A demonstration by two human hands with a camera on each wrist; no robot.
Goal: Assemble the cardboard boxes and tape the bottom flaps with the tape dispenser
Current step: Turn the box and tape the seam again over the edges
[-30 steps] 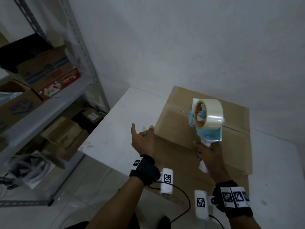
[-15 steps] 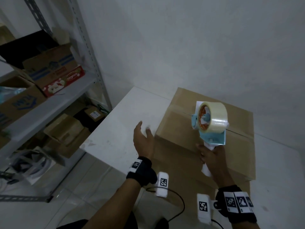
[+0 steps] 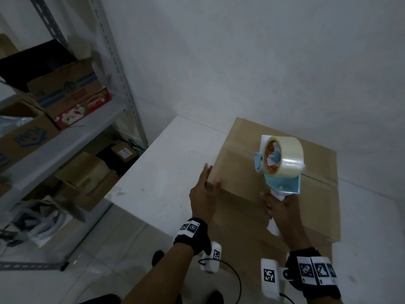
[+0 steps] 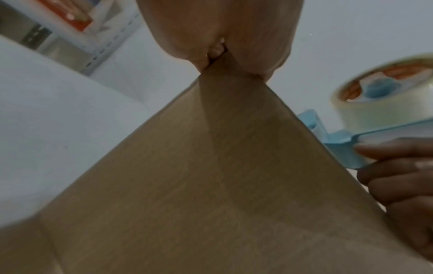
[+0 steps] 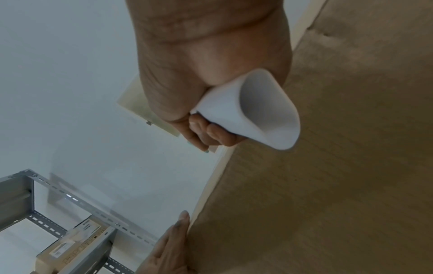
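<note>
On the white table (image 3: 157, 172) the left hand (image 3: 202, 194), fingers straight, has moved from hovering onto the near-left corner of the cardboard box (image 3: 315, 194), while the right hand (image 3: 282, 207) still grips the tape dispenser (image 3: 280, 163) upright above the seam, so taping looks imminent.
</note>
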